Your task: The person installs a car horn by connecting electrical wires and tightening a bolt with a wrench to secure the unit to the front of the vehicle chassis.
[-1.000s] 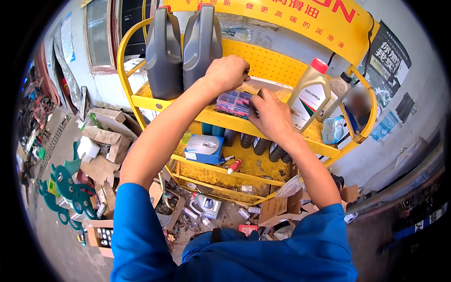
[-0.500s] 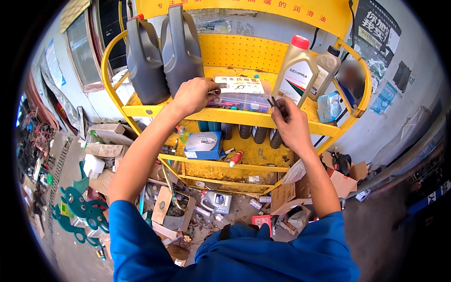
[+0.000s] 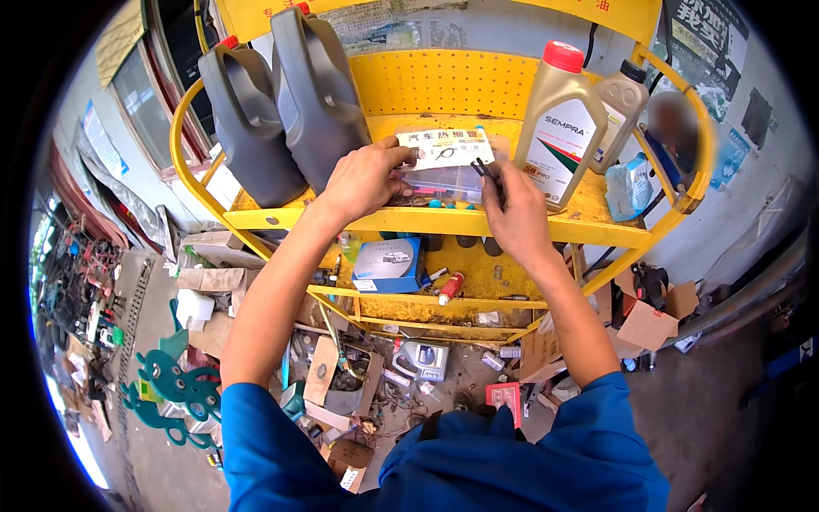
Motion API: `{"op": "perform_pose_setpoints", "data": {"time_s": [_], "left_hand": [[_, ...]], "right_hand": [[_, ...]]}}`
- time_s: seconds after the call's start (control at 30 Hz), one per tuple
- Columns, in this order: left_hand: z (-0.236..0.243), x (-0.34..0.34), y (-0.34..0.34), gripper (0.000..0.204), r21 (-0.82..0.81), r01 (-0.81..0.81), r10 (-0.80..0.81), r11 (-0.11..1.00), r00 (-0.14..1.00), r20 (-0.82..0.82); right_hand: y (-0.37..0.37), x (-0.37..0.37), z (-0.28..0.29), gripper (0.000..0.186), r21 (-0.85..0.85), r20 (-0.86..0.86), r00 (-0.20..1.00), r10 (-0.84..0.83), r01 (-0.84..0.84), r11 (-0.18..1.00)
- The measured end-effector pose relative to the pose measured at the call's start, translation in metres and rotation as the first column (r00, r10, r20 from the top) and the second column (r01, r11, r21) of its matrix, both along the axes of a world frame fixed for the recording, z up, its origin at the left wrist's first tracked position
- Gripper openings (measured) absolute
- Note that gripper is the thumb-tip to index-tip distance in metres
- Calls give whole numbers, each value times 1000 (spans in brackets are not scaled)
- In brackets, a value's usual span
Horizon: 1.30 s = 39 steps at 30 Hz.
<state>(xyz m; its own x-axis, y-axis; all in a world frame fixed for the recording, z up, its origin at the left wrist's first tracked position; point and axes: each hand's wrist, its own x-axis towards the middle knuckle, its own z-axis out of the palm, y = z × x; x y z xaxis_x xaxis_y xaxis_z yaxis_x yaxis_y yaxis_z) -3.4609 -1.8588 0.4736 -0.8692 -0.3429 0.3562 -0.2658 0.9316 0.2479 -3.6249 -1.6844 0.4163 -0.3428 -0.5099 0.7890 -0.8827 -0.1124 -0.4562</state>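
My left hand (image 3: 363,182) is closed on the left edge of a clear plastic organizer box (image 3: 448,183) on the cart's upper shelf. Its lid bears a white printed label (image 3: 443,149); small coloured pieces show inside. My right hand (image 3: 514,212) is at the box's right end, pinching thin black pieces (image 3: 485,172) that look like short tubes. Two dark grey jugs (image 3: 311,102) stand left of the box. A gold bottle with a red cap (image 3: 556,136) stands just to the right, beside a smaller black-capped bottle (image 3: 618,111).
A yellow cart (image 3: 290,220) stands against the wall, with a blue packet (image 3: 627,188) at upper right, a blue box (image 3: 386,269) and red spray can (image 3: 452,286) lower down. Cardboard, containers and litter cover much floor below (image 3: 239,282). A green metal object (image 3: 171,384) lies left.
Over the last second my left hand has come down and left to the box, whose labelled lid now shows. My right hand holds the black pieces beside it. The view has shifted too.
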Motion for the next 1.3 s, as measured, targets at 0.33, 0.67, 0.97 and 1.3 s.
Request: {"op": "perform_pose_setpoints", "data": {"time_s": [0.33,0.67,0.97,1.3], "left_hand": [[-19,1,-4,51,-242,16,-10,970,1000,28],[-10,10,9,39,-87,-8,-14,996,968,-252],[-119,222,125,32,851,-31,835,524,216,-507],[-247,269,348,36,914,390,988,-110,145,57]], "right_hand": [[-1,-3,-5,14,-10,24,1000,0,0,1000],[8,-6,-1,17,-101,246,961,127,-105,989],[26,55,-78,11,-373,123,918,377,-309,875],[169,276,-232,23,124,874,273,402,-925,359]]}}
